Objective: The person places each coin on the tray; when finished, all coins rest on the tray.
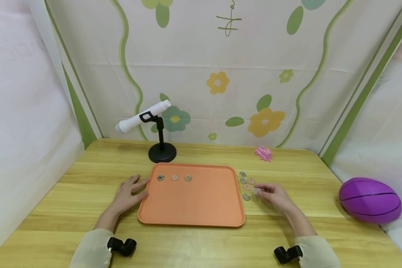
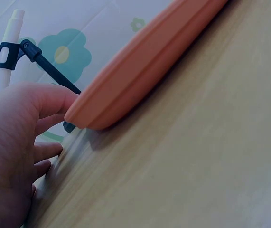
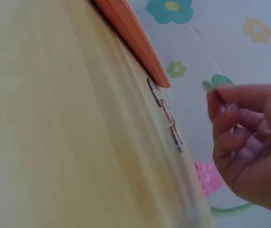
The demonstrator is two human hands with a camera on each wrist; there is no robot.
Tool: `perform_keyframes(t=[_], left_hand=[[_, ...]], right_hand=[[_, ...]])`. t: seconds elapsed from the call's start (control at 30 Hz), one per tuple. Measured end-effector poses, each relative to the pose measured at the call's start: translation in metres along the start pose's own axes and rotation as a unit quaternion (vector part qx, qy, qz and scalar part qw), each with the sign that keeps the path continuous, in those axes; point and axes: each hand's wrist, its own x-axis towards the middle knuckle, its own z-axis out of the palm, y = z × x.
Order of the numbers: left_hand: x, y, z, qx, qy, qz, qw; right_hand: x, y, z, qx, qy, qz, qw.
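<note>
Between its thumb and fingers my right hand pinches a silver coin, just right of the tray. In the right wrist view that coin stands out edge-on from the fingertips, above the table. Several silver and copper coins lie in a loose cluster along the tray's right side. On the orange tray, three coins form a row near the far left. My left hand rests at the tray's left rim, fingers spread and loosely bent, with fingertips touching the rim in the left wrist view.
A white microphone on a black stand is behind the tray's left part. A small pink toy sits at the back right. A purple ball lies at the table's right edge. A flowered cloth hangs behind.
</note>
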Motion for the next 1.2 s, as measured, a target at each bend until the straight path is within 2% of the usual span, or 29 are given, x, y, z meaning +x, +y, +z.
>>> perform_keyframes(t=[0.2, 0.37, 0.7, 1.0, 1.2], left_hand=[[0.000, 0.000, 0.000, 0.001, 0.001, 0.002, 1.0000], [0.000, 0.001, -0.001, 0.002, 0.001, 0.001, 1.0000], [0.000, -0.002, 0.001, 0.006, 0.000, -0.005, 1.0000], [0.000, -0.002, 0.001, 0.001, 0.001, 0.001, 1.0000], [0.000, -0.001, 0.001, 0.005, 0.005, 0.003, 1.0000]], right_hand=[[0.009, -0.030, 0.012, 0.054, -0.018, -0.017, 0.998], [0.024, -0.044, 0.026, 0.097, -0.021, -0.023, 0.995], [0.048, -0.072, 0.067, 0.168, -0.007, 0.011, 0.986], [0.062, -0.078, 0.107, 0.197, 0.019, 0.014, 0.980], [0.067, -0.071, 0.129, 0.170, 0.043, 0.038, 0.984]])
